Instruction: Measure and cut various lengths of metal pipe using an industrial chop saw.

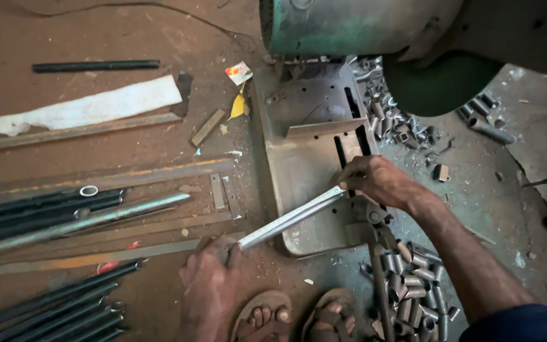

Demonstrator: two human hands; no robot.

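pipe gripped by left hand at its near end, right hand pinching the far end on the saw table; looks like positioning for a cut, needing alignment.

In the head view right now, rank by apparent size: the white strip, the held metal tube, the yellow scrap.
1. White strip, longest and widest.
2. Metal tube, shorter, though foreshortening may mislead.
3. Yellow scrap, clearly smallest.

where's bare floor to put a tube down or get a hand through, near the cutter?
Free: dirt floor between the black rod and the green housing; concrete right of the right hand, up to the crack. Crowded: long tubes and flat bars left of the left hand; cut tube pieces by the sandals, more offcuts behind the cutter bed.
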